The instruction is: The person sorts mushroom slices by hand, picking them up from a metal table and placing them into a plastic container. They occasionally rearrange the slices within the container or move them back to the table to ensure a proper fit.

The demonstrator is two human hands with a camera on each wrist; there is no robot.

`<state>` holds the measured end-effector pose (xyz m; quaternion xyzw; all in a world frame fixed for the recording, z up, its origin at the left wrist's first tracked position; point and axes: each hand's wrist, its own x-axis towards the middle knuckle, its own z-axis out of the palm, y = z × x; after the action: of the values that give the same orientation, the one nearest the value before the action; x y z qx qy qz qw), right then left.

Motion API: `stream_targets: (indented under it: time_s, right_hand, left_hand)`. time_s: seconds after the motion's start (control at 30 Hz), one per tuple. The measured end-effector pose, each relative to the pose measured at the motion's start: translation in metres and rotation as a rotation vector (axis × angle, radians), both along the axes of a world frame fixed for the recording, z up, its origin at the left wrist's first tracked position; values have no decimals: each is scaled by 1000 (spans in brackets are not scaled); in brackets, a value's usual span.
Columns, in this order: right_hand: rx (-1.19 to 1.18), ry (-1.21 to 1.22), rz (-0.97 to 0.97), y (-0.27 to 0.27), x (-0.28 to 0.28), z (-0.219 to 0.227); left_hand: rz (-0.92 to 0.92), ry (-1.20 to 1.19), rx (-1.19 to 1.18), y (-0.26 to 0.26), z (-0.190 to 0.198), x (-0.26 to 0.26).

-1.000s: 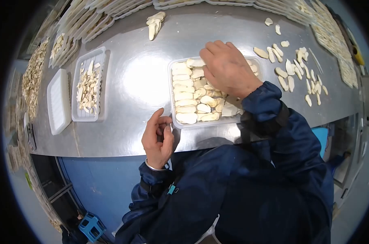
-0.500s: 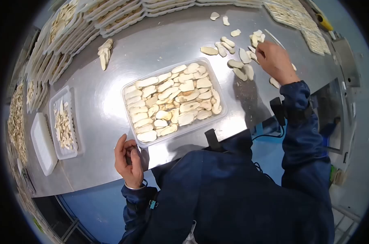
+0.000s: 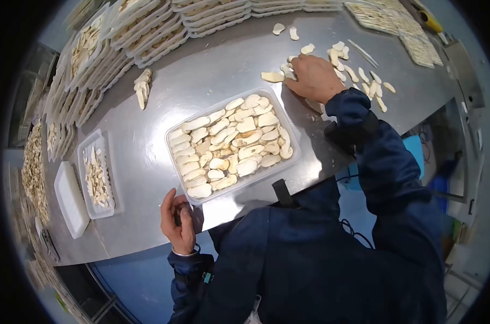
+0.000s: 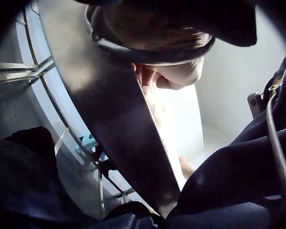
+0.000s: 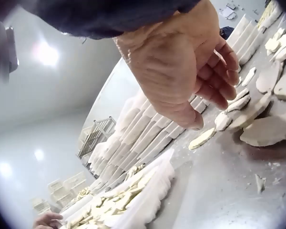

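A clear plastic tray (image 3: 288, 127) filled with pale slices lies in the middle of the steel table (image 3: 148, 156). My left hand (image 3: 178, 220) rests at the table's front edge, just below the tray's near left corner, with fingers curled against the thumb. I see nothing in it. My right hand (image 3: 312, 77) lies palm down on the table beyond the tray's far right corner. In the right wrist view its bent fingers (image 5: 220, 82) hover over loose slices (image 5: 263, 131) and the palm looks empty. The left wrist view shows only the table's underside and curled fingertips (image 4: 151, 78).
More loose slices (image 3: 370, 81) lie scattered right of my right hand, and a small pile of slices (image 3: 142, 86) lies at the far left. A tray of small scraps (image 3: 97, 175) and a white lid (image 3: 69, 198) sit on the left. Stacked filled trays (image 3: 148, 27) line the far edge.
My right hand left the tray, reached the far right slices, then came back to slices nearer the tray. My left hand stayed by the tray's near left corner.
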<state>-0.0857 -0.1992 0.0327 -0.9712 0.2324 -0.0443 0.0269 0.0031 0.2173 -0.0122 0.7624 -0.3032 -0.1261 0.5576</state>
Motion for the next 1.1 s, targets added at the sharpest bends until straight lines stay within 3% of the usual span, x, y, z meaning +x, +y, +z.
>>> stream_targets:
  time_s: [0.33, 0.43, 0.73, 1.1]
  right_hand:
    - [-93, -75, -13, -1, -2, -10]
    - [-135, -157, 79, -6, -5, -14]
    - [147, -209, -1, -10, -7, -11]
    - [34, -90, 22, -5, -4, -8]
  left_hand:
    - [26, 5, -13, -2, 0, 0]
    - [-13, 5, 4, 1, -1, 1]
    - [-15, 20, 10, 1, 0, 1]
    - [1, 57, 18, 0, 2, 0]
